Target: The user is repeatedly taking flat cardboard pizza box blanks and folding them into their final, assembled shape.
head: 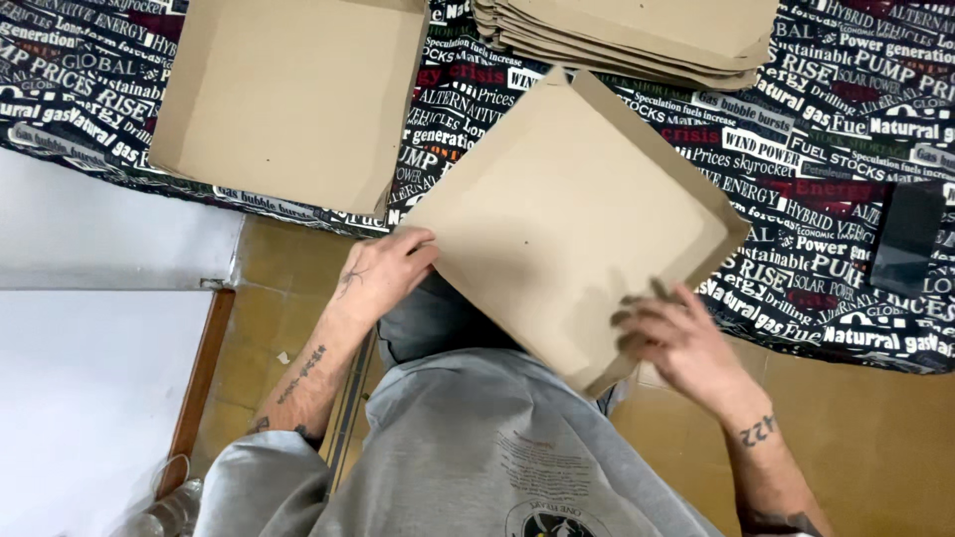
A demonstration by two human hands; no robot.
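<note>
A tabletop (846, 129) draped in a dark cloth printed with white lettering fills the upper part of the view, with tan floor tiles (875, 438) below it and a white panel (90, 398) at the left. The person, in a grey shirt, stands at the table's near edge and holds a flat brown cardboard tray (567, 219) turned cornerwise, half over the cloth and half out over the edge toward the body.

The left hand (383, 273) pinches the tray's near-left corner, its grip clamped on the card. The right hand (676, 338) has its fingers curled over the tray's lower right side, also closed on it, where a side flap stands up. Holding two opposite sides this way keeps the thin sheet from sagging and leaves its raised walls free.

A second tray (288, 94) lies flat on the cloth at upper left, well apart from the hands. At top centre sits a stack of unfolded blanks (637, 35), just beyond the held tray's far corner and within reach. A dark flat object (907, 239) rests on the cloth at right.
</note>
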